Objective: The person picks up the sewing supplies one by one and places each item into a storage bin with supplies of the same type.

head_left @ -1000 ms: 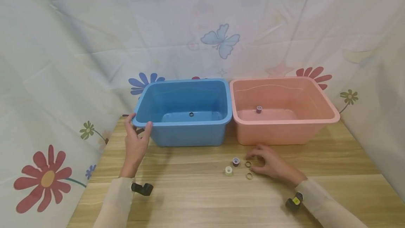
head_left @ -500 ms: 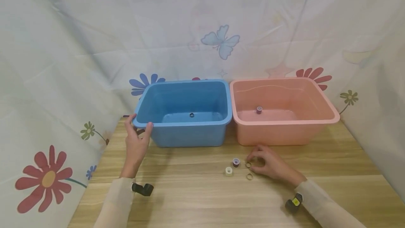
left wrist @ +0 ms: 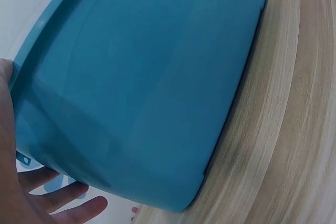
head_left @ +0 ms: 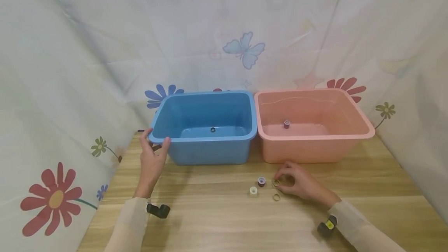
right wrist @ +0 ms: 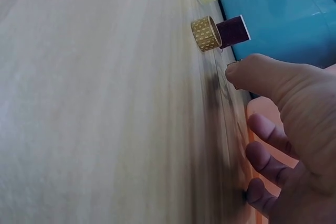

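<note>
My left hand (head_left: 152, 166) holds the front left corner of a blue plastic tub (head_left: 203, 140), thumb at the front rim and fingers along the outer side. My right hand (head_left: 302, 182) pinches a gold-coloured ring (head_left: 276, 183) between thumb and finger, low over the table. My thumb mostly hides that ring in the right wrist view. A second ring (head_left: 276, 197), gold and studded in the right wrist view, stands just in front. To the left are a dark purple thread spool (head_left: 261, 182) and a pale yellow thread spool (head_left: 253, 191).
A pink plastic tub (head_left: 315, 137) stands right beside the blue one, with a purple spool (head_left: 287, 124) inside. Within the blue tub lies a small dark ring (head_left: 212, 130). Patterned cloth (head_left: 196, 49) hangs behind the wooden table (head_left: 224, 221).
The thumb and fingers of my right hand have closed in on the farther ring, which now shows between them. My left hand stays at the blue tub's corner. The head view has tilted slightly.
</note>
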Motion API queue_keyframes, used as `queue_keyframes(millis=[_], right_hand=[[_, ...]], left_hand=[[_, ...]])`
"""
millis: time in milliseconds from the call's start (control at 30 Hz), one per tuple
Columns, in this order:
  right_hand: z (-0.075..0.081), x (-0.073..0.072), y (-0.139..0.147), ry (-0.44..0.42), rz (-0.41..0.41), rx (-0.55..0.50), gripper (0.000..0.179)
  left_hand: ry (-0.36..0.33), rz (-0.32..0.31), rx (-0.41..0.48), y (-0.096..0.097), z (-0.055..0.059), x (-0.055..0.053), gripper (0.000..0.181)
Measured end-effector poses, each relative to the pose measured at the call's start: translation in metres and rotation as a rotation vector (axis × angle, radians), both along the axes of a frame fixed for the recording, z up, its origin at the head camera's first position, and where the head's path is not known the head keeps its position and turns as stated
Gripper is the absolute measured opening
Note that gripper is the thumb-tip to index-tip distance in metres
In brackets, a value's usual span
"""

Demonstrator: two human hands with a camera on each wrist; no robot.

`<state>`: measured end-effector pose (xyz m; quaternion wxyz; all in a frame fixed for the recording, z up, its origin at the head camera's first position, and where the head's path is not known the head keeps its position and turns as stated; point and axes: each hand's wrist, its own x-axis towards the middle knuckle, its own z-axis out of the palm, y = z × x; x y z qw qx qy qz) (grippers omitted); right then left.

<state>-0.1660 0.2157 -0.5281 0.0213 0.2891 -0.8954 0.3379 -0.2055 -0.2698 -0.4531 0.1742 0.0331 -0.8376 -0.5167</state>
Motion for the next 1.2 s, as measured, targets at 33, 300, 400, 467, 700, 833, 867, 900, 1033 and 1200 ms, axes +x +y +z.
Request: queue_keyframes(millis=[33, 300, 400, 467, 700, 833, 867, 900, 1033, 1200], right_hand=[[0.000, 0.000, 0.000, -0.003, -0.001, -0.001, 0.027], [0.005, 0.004, 0.004, 0.000, -0.012, -0.027, 0.029], [0.007, 0.005, 0.004, -0.010, -0.006, -0.034, 0.031], [0.009, 0.005, 0.004, -0.014, -0.003, -0.034, 0.032], [0.015, 0.007, 0.005, 0.034, 0.008, -0.047, 0.034], [0.020, 0.007, 0.004, 0.086, 0.022, -0.059, 0.035], [0.021, 0.008, 0.004, 0.099, 0.027, -0.060, 0.034], [0.023, 0.008, 0.003, 0.112, 0.030, -0.060, 0.034], [0.031, 0.008, 0.002, 0.145, 0.033, -0.056, 0.033], [0.041, 0.009, 0.001, 0.165, 0.049, -0.055, 0.033]], left_hand=[[-0.002, 0.001, 0.000, 0.000, 0.000, 0.000, 0.076], [-0.019, 0.001, 0.013, 0.001, -0.002, -0.001, 0.078], [-0.024, 0.002, 0.013, 0.000, -0.002, -0.001, 0.078], [-0.028, 0.004, 0.011, 0.000, -0.002, 0.000, 0.078], [-0.034, 0.007, 0.005, -0.001, -0.003, -0.001, 0.079], [-0.031, 0.002, 0.006, -0.001, -0.003, -0.002, 0.078], [-0.031, 0.001, 0.006, -0.001, -0.003, -0.002, 0.078], [-0.029, 0.000, 0.007, -0.001, -0.002, -0.002, 0.078], [-0.021, 0.000, 0.015, -0.001, -0.001, -0.001, 0.078], [-0.015, 0.001, 0.029, -0.001, -0.001, 0.000, 0.077]])
